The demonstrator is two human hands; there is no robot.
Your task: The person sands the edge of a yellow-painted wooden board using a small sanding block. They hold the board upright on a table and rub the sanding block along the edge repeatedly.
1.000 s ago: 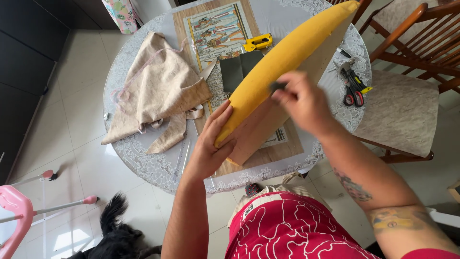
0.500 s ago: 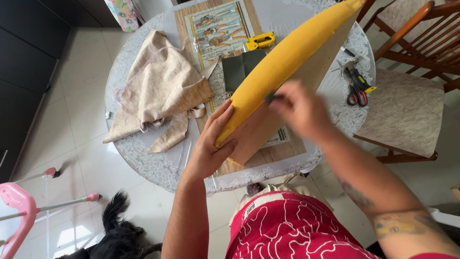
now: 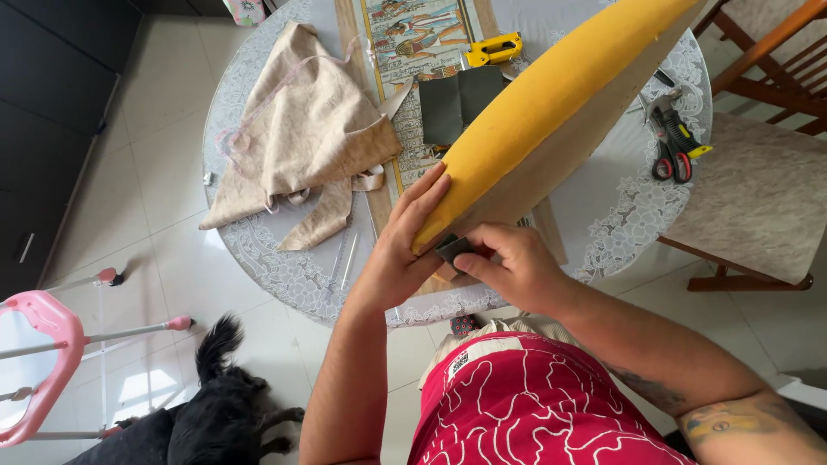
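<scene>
Yellow foam cushion on board (image 3: 551,103) stands on edge, tilted across the round table (image 3: 284,275), near end at the table's near edge. Left hand (image 3: 401,250) grips that near end, fingers spread over the foam. Right hand (image 3: 508,267) pinches a small dark sanding piece (image 3: 451,250) against the board's corner. Beige fabric (image 3: 301,138) lies left; scissors (image 3: 672,155) right.

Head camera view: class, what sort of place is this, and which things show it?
Probably a home dining room used for upholstery: a round table with a lace cloth, wooden dining chairs, a tiled floor with a black dog.
</scene>
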